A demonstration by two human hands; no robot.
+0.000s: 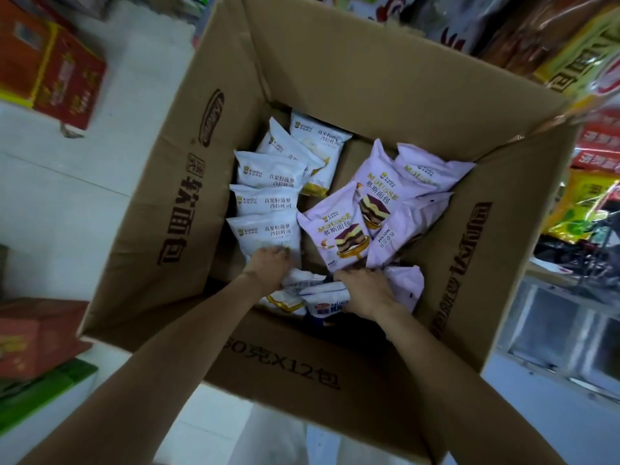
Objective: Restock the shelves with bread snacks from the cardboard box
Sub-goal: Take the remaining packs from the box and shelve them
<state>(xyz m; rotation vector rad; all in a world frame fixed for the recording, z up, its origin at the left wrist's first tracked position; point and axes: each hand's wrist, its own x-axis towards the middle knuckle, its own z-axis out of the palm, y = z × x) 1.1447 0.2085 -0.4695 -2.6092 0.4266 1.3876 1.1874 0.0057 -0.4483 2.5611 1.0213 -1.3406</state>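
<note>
Hands reach down into the open cardboard box [188, 182]: left hand [268, 265] curls its fingers over white packets [298, 290] at the near wall, right hand [367, 290] grips the same bunch beside a lilac pack. White bread snacks [265, 199] stand in a row along the box's left side; lilac mousse packs [339, 229] lie jumbled on its right. Red cartons [57, 68] sit outside, left.

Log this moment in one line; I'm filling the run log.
stage: picking | hands: left, right gripping white packets | place: inside cardboard box | shelves: not yet
</note>
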